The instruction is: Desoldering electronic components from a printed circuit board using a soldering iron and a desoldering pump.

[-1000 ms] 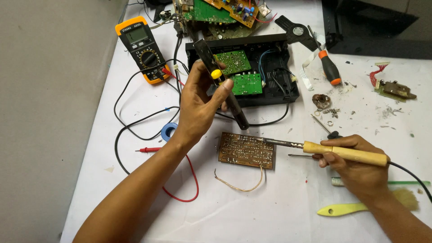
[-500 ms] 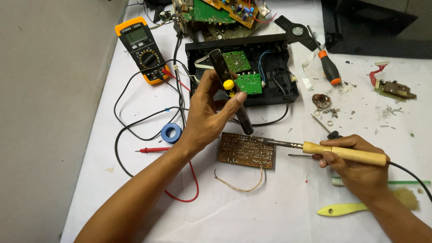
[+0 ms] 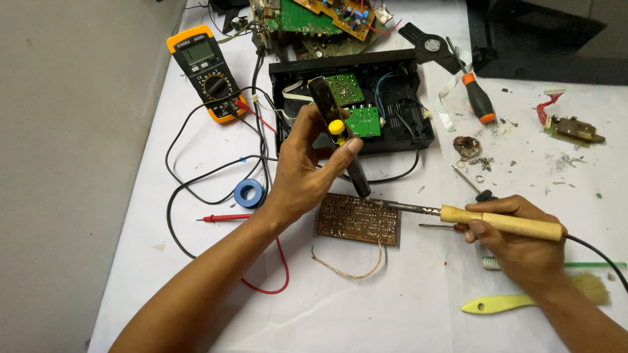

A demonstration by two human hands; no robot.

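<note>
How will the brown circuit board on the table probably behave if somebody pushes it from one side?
The brown circuit board lies flat and looks thin, so it is probably light and stiff and would slide on the white table. The thin wire loop joined to its lower edge looks floppy and would likely drag behind it.

Left hand (image 3: 307, 167) brought desoldering pump (image 3: 340, 147) down; nozzle now at brown circuit board (image 3: 358, 219) edge.

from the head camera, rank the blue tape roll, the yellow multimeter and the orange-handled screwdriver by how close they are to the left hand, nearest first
1. Blue tape roll: just left of the left hand, by the wrist.
2. Yellow multimeter: up and to the left, near the table's edge.
3. Orange-handled screwdriver: far right, beyond the black case.
</note>
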